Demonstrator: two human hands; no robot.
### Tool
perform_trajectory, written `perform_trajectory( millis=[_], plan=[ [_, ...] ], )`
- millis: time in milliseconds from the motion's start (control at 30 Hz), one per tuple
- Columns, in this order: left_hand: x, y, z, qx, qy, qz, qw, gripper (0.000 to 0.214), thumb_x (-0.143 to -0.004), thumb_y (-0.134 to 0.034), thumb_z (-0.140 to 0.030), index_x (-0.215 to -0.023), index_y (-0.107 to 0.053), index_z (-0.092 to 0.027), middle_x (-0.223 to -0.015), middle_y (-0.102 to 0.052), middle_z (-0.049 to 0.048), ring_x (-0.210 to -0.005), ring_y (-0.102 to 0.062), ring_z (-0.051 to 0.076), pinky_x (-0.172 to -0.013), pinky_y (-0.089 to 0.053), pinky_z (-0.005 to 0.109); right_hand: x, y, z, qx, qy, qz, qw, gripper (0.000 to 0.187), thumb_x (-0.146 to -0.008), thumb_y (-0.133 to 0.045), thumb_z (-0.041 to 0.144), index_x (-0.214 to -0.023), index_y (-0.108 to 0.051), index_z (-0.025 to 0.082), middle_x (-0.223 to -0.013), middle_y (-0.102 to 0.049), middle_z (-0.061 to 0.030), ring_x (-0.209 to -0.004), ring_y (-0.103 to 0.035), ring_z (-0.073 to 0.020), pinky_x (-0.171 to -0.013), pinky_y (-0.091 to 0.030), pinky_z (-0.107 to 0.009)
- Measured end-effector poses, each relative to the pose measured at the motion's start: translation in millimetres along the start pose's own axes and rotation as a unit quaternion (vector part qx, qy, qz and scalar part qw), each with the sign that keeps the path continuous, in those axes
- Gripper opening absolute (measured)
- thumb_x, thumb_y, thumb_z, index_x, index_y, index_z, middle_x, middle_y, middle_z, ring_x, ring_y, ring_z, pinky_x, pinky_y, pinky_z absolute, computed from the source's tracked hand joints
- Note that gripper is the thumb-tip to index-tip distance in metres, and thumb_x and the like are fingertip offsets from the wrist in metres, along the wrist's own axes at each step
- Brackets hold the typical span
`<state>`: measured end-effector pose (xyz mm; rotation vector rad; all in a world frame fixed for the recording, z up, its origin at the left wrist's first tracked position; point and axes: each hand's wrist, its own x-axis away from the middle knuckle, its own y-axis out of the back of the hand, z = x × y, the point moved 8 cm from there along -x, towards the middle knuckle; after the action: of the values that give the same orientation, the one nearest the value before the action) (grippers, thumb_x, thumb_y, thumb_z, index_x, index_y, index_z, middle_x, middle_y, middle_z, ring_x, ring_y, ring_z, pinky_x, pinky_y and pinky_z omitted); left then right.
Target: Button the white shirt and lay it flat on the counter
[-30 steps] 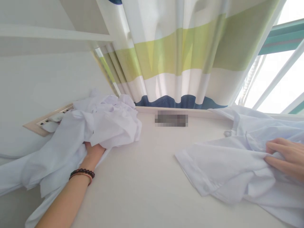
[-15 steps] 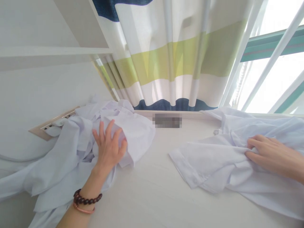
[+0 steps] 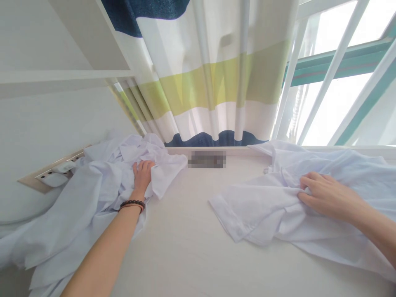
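Note:
A heaped pile of crumpled white clothes [image 3: 89, 185] lies on the left of the white surface. My left hand [image 3: 143, 177], with a dark beaded bracelet and a reddish band at the wrist, is pressed into the pile's right side. Its fingers are bent into the cloth and their tips are partly hidden. On the right, a white shirt-like garment [image 3: 256, 210] is spread out loosely, one hemmed end pointing left. My right hand [image 3: 324, 192] pinches a fold of it between thumb and fingers.
The white tabletop [image 3: 173, 247] runs between the two heaps. A power strip [image 3: 55, 171] with plugs is on the left wall beside the pile. Behind hangs a striped curtain [image 3: 198, 90], next to a barred window [image 3: 334, 74]. A blurred-out dark item [image 3: 207, 159] sits at the back edge.
My left hand has reached farther into the pile, and its spread fingers have closed into the cloth, bunching the loose flap. My right hand keeps its pinch. The view has turned slightly right.

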<state>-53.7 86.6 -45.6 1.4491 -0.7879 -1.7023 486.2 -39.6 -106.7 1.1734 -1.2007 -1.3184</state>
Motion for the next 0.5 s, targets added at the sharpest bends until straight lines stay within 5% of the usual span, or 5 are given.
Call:
perform_trajectory(
  millis=[300,500],
  plan=[
    [-3.0,2.0,-19.0,-0.015,0.03,-0.028,0.999,0.035,-0.093,-0.036,-0.012,-0.114,-0.065,-0.012,-0.112,-0.064,0.0178,-0.115,-0.049,0.034,-0.109,-0.023,0.059,4.9,6.8,7.5,0.007,-0.004,0.034,0.999,0.017,-0.085,-0.041,0.026,-0.083,-0.056,0.018,-0.106,-0.059,-0.0121,-0.096,-0.056,-0.0308,-0.08,-0.043,-0.039],
    [-12.4,-1.2,-37.6,-0.002,0.046,-0.031,0.998,0.043,-0.094,-0.038,-0.013,-0.132,-0.057,-0.022,-0.122,-0.061,0.0155,-0.117,-0.048,0.034,-0.109,-0.018,0.064,3.5,7.2,7.7,0.02,0.007,0.014,1.0,0.017,-0.083,-0.042,0.025,-0.08,-0.057,0.019,-0.099,-0.061,-0.0116,-0.09,-0.057,-0.0291,-0.078,-0.044,-0.038]
  ],
)
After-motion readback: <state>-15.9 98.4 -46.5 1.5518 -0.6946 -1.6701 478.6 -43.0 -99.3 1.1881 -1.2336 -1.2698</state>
